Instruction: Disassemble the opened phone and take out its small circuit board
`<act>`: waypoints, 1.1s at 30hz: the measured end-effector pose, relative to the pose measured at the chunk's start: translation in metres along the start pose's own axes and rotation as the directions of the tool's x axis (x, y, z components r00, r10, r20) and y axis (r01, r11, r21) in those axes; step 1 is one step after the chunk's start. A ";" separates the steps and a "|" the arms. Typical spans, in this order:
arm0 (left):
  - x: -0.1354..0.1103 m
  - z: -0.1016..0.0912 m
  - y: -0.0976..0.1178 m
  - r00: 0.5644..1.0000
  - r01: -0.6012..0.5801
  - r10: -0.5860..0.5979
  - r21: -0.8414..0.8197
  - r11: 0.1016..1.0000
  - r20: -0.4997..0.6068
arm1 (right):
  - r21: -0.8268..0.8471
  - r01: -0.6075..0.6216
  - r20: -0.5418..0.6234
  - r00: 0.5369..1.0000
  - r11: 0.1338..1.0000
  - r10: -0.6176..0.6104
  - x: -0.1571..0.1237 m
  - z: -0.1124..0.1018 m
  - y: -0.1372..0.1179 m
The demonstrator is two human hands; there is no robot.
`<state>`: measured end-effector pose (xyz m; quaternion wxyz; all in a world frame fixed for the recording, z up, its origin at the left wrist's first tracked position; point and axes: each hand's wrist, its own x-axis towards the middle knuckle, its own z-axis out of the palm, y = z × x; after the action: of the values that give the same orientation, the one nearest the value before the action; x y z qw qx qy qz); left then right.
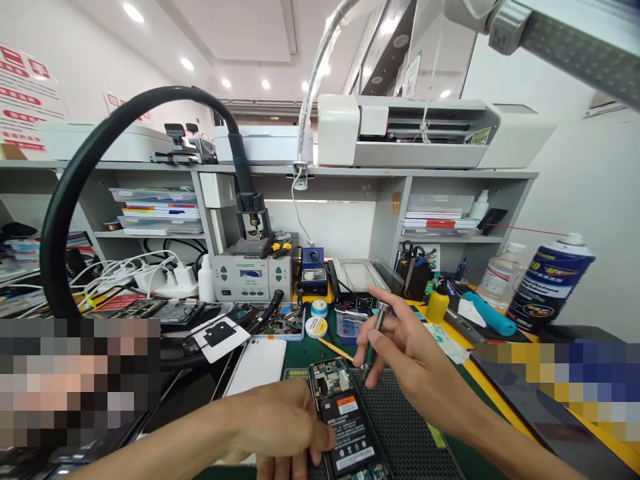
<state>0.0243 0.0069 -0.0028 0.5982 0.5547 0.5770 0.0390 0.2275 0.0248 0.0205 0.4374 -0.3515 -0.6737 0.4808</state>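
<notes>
An opened phone [345, 420] lies back-up on a black perforated mat [400, 427], its black battery and circuit board showing. My left hand [280, 427] grips the phone's left edge, thumb pressed against it. My right hand [415, 353] hovers just right of the phone's top end and holds a slim dark screwdriver [374, 340] upright, fingers pinched round its shaft, the tip just above the mat beside the phone. A white phone back cover [257, 365] lies to the left of the phone.
A hot-air rework station [253, 273] with a thick black hose [80, 180] stands at the back left. Solder tins [317, 319], a parts tray [285, 321], a yellow bottle [437, 303] and a blue spray can [550, 280] surround the mat. Shelves run behind.
</notes>
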 end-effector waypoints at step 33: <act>-0.006 0.003 -0.018 0.600 -0.648 0.781 0.678 0.347 0.173 | -0.546 0.225 0.205 0.970 0.807 -0.132 -0.063 -0.009 0.005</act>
<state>0.0136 -0.0060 -0.0123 0.2146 0.9212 0.2962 0.1324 0.2595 -0.0275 0.0012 0.3025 -0.3612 -0.8481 0.2422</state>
